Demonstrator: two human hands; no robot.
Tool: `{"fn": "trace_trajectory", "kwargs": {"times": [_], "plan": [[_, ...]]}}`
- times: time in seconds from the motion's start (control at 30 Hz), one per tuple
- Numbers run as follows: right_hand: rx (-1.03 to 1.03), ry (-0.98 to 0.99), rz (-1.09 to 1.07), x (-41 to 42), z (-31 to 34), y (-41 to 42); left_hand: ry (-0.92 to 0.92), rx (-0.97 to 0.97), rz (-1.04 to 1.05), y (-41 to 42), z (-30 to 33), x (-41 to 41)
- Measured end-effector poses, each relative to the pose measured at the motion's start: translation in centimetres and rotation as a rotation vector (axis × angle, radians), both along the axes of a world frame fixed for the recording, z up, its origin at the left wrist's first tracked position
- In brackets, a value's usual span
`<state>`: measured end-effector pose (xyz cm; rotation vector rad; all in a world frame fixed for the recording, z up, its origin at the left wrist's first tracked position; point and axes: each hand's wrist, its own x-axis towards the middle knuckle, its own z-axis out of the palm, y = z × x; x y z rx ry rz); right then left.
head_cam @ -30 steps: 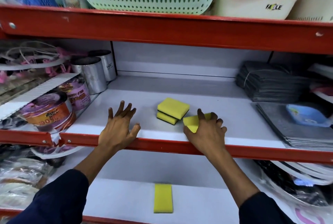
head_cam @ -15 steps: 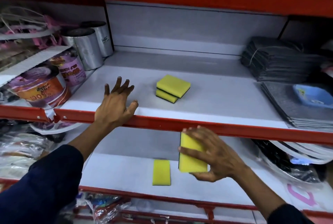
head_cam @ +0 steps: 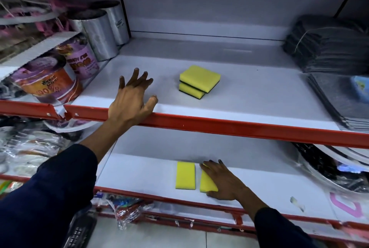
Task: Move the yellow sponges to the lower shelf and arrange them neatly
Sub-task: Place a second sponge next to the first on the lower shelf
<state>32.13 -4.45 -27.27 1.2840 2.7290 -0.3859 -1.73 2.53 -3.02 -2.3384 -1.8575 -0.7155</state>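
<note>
Two yellow sponges with dark scouring backs lie stacked [head_cam: 199, 81] in the middle of the upper white shelf [head_cam: 259, 96]. On the lower shelf [head_cam: 135, 175] one yellow sponge [head_cam: 185, 175] lies flat. A second yellow sponge [head_cam: 206, 182] lies just right of it, parallel, with a narrow gap between them. My right hand [head_cam: 223, 180] lies over that second sponge, fingers spread along its right side and top. My left hand [head_cam: 132, 100] rests on the upper shelf's red front rail, fingers apart, holding nothing.
Printed tubs [head_cam: 50, 86] and silver cylinders [head_cam: 99, 34] crowd the upper shelf's left. Dark folded cloths [head_cam: 327, 48] and grey mats [head_cam: 343, 100] fill its right. Plastic-wrapped goods [head_cam: 339, 169] sit at the lower shelf's right, more packets [head_cam: 26, 148] at its left.
My right hand carried a sponge from the upper shelf down to the lower one and laid it flat beside the first sponge. The view tilted downward. My left hand stayed on the rail.
</note>
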Motion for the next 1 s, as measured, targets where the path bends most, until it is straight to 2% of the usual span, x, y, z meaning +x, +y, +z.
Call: {"fn": "trace_trajectory", "kwargs": {"times": [0.17, 0.3, 0.4, 0.53, 0.63, 0.73, 0.87, 1.0], "plan": [[-0.033, 0.045, 0.040, -1.0, -0.5, 0.3, 0.002, -0.012, 0.008, 0.0, 0.1, 0.1], [0.049, 0.182, 0.093, -1.4, 2.8, -0.1, 0.010, -0.016, 0.007, -0.1, 0.1, 0.0], [0.250, 0.371, 0.158, -2.2, 7.1, -0.7, 0.012, -0.014, 0.006, -0.2, 0.1, 0.0], [0.730, 0.579, 0.279, -3.5, 13.6, -1.0, 0.022, -0.004, 0.000, -0.4, 0.1, 0.1], [0.933, 0.654, 0.177, -4.7, 18.9, -0.7, 0.026, 0.000, -0.008, -0.4, 0.1, 0.2], [0.906, 0.669, -0.081, -6.2, 23.2, 0.5, 0.028, 0.000, -0.013, -0.5, 0.0, 0.1], [0.691, 0.515, -0.387, -7.5, 25.7, 5.0, 0.030, -0.005, -0.021, -0.6, -0.1, 0.2], [0.487, 0.362, -0.468, -8.4, 26.7, 9.6, 0.019, -0.002, -0.016, -0.6, 0.1, 0.2]]}}
